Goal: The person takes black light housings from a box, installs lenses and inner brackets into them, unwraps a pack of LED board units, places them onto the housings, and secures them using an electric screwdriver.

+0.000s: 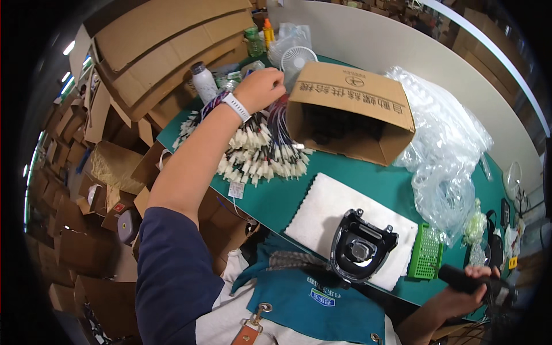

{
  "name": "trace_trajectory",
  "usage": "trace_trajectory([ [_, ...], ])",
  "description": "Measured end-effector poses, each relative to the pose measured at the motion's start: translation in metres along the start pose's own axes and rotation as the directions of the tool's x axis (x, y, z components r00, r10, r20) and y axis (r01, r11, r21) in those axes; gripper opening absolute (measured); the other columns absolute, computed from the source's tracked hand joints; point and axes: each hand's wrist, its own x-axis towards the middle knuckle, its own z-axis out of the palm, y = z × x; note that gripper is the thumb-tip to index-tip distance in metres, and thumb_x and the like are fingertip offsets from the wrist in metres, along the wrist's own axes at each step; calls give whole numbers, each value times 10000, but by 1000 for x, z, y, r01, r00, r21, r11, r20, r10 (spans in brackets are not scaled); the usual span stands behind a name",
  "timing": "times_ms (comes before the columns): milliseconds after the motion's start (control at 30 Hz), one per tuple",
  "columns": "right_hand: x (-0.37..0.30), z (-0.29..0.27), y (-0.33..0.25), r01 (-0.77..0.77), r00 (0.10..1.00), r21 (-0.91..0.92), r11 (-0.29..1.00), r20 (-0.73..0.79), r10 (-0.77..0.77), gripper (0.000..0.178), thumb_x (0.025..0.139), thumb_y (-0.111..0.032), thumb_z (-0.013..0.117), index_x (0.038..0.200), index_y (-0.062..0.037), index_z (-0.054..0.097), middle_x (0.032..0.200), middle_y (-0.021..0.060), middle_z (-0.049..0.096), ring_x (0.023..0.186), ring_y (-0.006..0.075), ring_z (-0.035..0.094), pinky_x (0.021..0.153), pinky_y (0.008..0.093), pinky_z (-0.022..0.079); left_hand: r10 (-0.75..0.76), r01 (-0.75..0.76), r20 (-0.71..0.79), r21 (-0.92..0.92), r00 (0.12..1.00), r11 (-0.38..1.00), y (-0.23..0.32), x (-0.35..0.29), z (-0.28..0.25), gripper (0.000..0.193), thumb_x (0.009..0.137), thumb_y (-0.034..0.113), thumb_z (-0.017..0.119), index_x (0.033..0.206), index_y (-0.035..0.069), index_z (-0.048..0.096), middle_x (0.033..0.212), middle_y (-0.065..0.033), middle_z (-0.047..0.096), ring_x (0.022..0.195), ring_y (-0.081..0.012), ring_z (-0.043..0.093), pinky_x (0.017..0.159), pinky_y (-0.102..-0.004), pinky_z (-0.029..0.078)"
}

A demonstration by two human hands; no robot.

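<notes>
At the far left of the table my left hand (260, 90) is closed, its fingers curled over the bundle of thin cables (279, 123). What its fingertips hold, if anything, is hidden. White connectors (259, 164) on these cables lie spread in a thick pile below the hand. At the lower right, my right hand (454, 299) is wrapped round a black cylindrical tool (460, 280), which points left. In front of me a black plastic housing (363, 246) with a hollow inside rests on a white cloth (325, 210), apart from both hands.
An open cardboard box (351, 86) with dark contents stands mid-table. Right of it lie clear plastic bags (443, 149) and a green basket (426, 252). A small white fan (298, 57) and a white bottle (203, 83) stand behind. Cardboard boxes (80, 241) crowd the left side.
</notes>
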Motion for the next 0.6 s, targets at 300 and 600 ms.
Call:
trace_trajectory([
  [300,-9,7,-21,27,979,91,995,200,-45,536,839,-268,582,1229,13,345,822,72,415,739,158,440,700,279,390,-551,497,435,240,713,834,-55,40,73,521,842,432,503,1088,-3,649,1175,-237,589,1090,-365,577,949,-396,441],
  [600,57,-2,15,-203,965,-127,971,-195,176,318,941,-236,521,1149,-1,474,750,48,493,657,140,496,633,275,455,-641,789,461,-340,614,511,-83,61,99,725,788,611,527,1103,-32,639,1051,-164,666,892,-276,659,802,-362,502],
])
